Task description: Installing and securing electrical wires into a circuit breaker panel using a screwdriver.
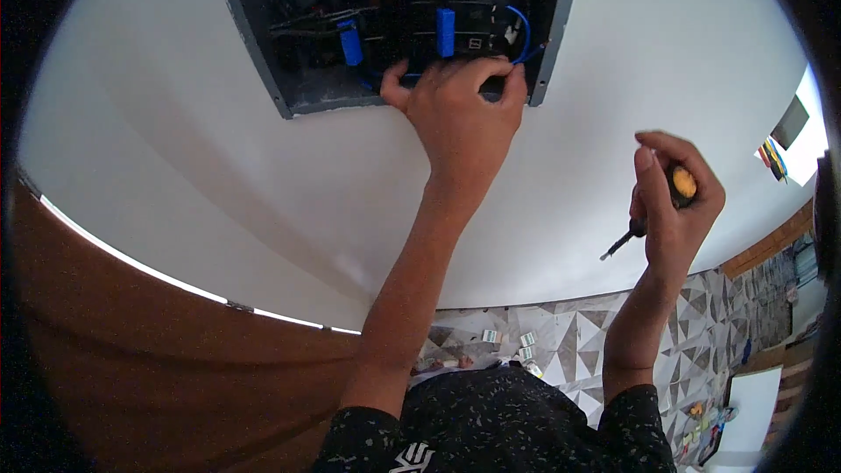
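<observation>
My left hand (464, 109) reaches up to the lower edge of an open grey electrical panel box (283, 98) set in the white wall. Its thumb and forefinger are pinched together on a blue wire (526, 33), which loops down the right side of the box. The fingertips are partly hidden against the dark interior. Out to the right, away from the box, my right hand (679, 188) is closed around a screwdriver (684, 182). The yellow and black handle lies in the palm, and the metal tip points down and left.
Blue rectangular pieces (446, 32) sit on the dark breakers inside the box. The white wall (350, 184) surrounds it. Small boxes (491, 336) lie on the patterned tile floor (569, 342). Brown fabric (175, 368) hangs at lower left, and a white table (745, 407) stands at lower right.
</observation>
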`<action>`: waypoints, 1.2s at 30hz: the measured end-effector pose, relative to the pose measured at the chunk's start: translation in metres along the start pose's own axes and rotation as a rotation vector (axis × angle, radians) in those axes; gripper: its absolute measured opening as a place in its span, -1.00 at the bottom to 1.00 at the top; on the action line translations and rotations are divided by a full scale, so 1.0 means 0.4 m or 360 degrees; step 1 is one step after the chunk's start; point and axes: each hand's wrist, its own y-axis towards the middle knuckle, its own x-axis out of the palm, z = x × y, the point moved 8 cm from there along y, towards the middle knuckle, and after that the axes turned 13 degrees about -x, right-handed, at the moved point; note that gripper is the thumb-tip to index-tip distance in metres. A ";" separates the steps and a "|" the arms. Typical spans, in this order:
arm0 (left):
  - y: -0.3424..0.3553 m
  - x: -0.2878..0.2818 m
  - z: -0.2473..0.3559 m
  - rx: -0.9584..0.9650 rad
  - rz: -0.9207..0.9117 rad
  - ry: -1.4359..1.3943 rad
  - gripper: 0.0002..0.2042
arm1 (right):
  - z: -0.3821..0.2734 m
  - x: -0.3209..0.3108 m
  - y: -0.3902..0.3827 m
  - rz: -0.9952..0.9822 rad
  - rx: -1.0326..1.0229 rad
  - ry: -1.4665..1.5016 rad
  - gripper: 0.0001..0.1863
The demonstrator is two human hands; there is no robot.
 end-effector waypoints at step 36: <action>-1.657 -0.024 0.214 0.1032 -0.4307 -0.1168 -0.56 | 0.197 -0.376 -0.862 -0.1051 0.1285 -0.0130 -0.65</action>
